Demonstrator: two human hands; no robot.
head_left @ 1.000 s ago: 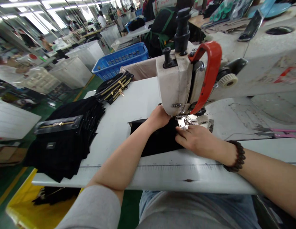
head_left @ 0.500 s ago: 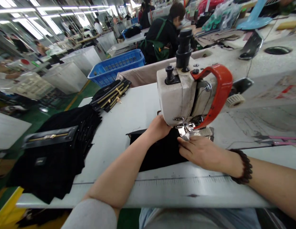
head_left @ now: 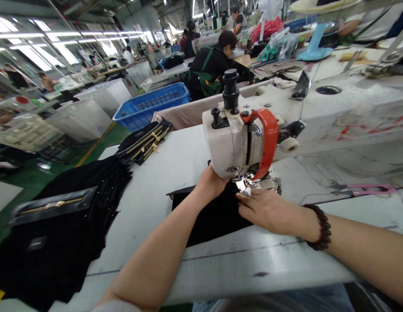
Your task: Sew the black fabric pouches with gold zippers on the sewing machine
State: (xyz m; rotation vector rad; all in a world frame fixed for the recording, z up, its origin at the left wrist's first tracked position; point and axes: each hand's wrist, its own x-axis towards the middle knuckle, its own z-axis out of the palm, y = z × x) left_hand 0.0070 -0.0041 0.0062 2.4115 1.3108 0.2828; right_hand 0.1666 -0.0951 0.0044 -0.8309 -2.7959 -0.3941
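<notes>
A black fabric piece [head_left: 209, 219] lies on the pale sewing table, partly under the sewing machine [head_left: 227, 143]. My left hand [head_left: 212, 181] rests at the fabric's far side, beside the machine head; its fingers are mostly hidden behind the head. Close to the presser foot [head_left: 243, 186], my right hand [head_left: 264, 209] presses the fabric's right edge, fingers bent and close together, thumb near the edge. A dark beaded bracelet [head_left: 319, 227] circles the right wrist. The needle tip is too small to make out.
Stacked black fabric pieces [head_left: 68, 234] with a zippered strip lie on the left. Behind them are black pieces with gold zippers [head_left: 144, 141]. Pink thread snips [head_left: 372, 189] lie to the right. Beyond the table stand a blue basket [head_left: 152, 102] and a co-worker [head_left: 206, 65] bending forward.
The view has shifted, so the machine sits lower and further left in the picture. Both hands stay at the black fabric near the presser foot, with little visible change.
</notes>
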